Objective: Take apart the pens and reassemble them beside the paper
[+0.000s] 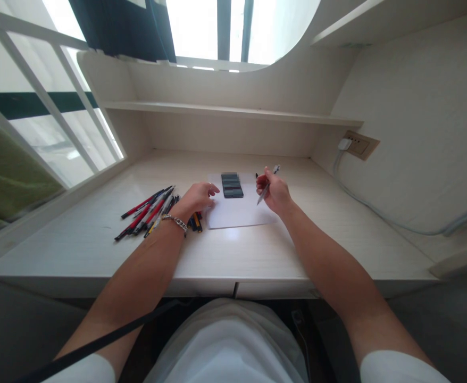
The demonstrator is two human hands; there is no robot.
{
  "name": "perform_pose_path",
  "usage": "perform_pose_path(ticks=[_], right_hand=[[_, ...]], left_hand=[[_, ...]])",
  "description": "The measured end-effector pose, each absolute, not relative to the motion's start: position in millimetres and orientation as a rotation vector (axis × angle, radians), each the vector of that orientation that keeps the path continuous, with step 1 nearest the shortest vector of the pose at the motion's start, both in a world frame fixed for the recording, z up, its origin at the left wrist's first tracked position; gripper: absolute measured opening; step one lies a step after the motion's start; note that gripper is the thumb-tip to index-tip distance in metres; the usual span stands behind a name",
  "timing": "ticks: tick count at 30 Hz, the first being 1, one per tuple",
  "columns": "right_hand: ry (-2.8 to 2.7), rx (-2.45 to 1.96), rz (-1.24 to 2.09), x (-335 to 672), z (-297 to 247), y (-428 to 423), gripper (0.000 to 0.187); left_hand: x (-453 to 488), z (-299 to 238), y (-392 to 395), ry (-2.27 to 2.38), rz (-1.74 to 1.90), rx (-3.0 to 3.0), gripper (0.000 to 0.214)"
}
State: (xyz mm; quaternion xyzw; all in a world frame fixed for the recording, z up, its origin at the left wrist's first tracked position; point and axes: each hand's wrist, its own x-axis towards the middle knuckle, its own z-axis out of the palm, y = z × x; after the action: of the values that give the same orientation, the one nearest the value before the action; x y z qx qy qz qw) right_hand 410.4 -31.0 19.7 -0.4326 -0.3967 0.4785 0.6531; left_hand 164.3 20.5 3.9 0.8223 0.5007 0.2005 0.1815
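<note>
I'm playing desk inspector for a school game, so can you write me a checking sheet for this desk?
Surface: white desk, light glare near the middle.
Work things: sheet of paper lies flat; dark phone on its top part; pen held over its right edge.
Clutter: pile of pens, mostly red and black, left of the paper.
Hands: left hand, with bracelet, rests at the paper's left edge, holding nothing; right hand grips the pen.
Cables: white cable runs from the wall socket.
Surroundings: shelf, window, railing at left.
</note>
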Motion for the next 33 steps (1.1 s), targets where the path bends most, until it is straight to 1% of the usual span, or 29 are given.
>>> perform_pose_path(ticks=[4, 7, 9, 11, 13, 16, 19, 22, 25, 28, 33], right_hand=[[-0.949, -1.198, 1.021, 399.1, 9.0, -28.3, 0.059], [-1.016, -1.225, 1.094, 388.9, 6.7, -31.1, 0.058], [-1.048, -1.192, 1.209, 381.3, 5.8, -33.4, 0.053], [-1.085, -1.169, 1.28, 374.2, 3.0, -34.3, 0.043], [-1.155, -1.189, 1.196, 368.6, -2.2, -33.0, 0.029], [-1.246, -1.289, 0.947, 364.3, -11.3, -28.4, 0.021], [-1.297, -1.332, 0.913, 364.4, -17.4, -23.2, 0.011], [-1.323, -1.317, 0.986, 365.7, -20.4, -18.8, 0.017], [-1.356, -1.322, 0.95, 365.3, -23.1, -16.4, 0.024], [-1.406, -1.323, 0.887, 362.5, -25.7, -17.6, 0.019], [-1.444, -1.32, 0.88, 357.6, -28.0, -20.7, 0.014]], left_hand=[[162.7, 5.6, 20.5, 1.449, 0.526, 2.287, 0.051], [161.8, 4.7, 21.8, 1.473, 0.508, 2.261, 0.05], [161.6, 3.4, 22.8, 1.469, 0.497, 2.261, 0.051], [161.8, 2.2, 23.3, 1.465, 0.491, 2.266, 0.052], [162.4, 1.6, 23.1, 1.467, 0.483, 2.276, 0.051], [163.3, 2.3, 21.7, 1.468, 0.483, 2.284, 0.05], [163.8, 3.0, 20.3, 1.468, 0.494, 2.278, 0.049], [163.9, 2.5, 19.8, 1.46, 0.506, 2.264, 0.049], [163.6, 1.0, 19.9, 1.461, 0.528, 2.257, 0.05], [163.1, -0.2, 20.2, 1.461, 0.51, 2.302, 0.05], [163.8, 1.3, 19.0, 1.48, 0.447, 2.339, 0.053]])
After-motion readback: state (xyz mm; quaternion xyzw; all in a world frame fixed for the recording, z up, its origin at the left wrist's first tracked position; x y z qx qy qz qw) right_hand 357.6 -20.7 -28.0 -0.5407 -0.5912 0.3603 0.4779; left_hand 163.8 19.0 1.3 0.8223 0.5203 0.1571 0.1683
